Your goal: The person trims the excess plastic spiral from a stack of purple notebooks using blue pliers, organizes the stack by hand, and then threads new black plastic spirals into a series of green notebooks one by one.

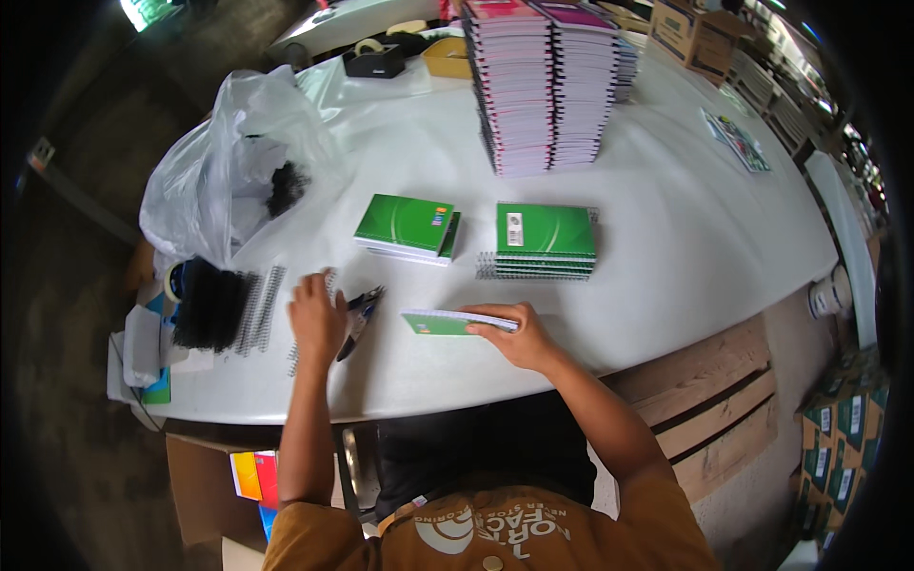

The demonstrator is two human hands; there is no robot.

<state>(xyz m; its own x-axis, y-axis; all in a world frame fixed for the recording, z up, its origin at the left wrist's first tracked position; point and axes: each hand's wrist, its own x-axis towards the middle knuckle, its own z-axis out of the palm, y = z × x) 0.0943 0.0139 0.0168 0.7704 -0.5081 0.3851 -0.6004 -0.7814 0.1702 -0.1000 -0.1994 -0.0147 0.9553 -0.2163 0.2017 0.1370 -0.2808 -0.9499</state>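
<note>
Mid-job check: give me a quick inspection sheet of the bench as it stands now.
Surface: white table, round-edged, mostly bare at centre.
Job's things: green notebook tilted on edge under the right hand; wire coil at the left hand; pliers lying beside it.
Clutter: two green notebook stacks, tall pink stacks, black coil bundle, plastic bag, tape dispenser.
Hands: left hand resting on the wire coil, not clearly gripping; right hand steadying the green notebook.
Cables: nothing seen.
Surroundings: cardboard boxes on the floor at right, another box at the table's far end, wooden boards below the table.
</note>
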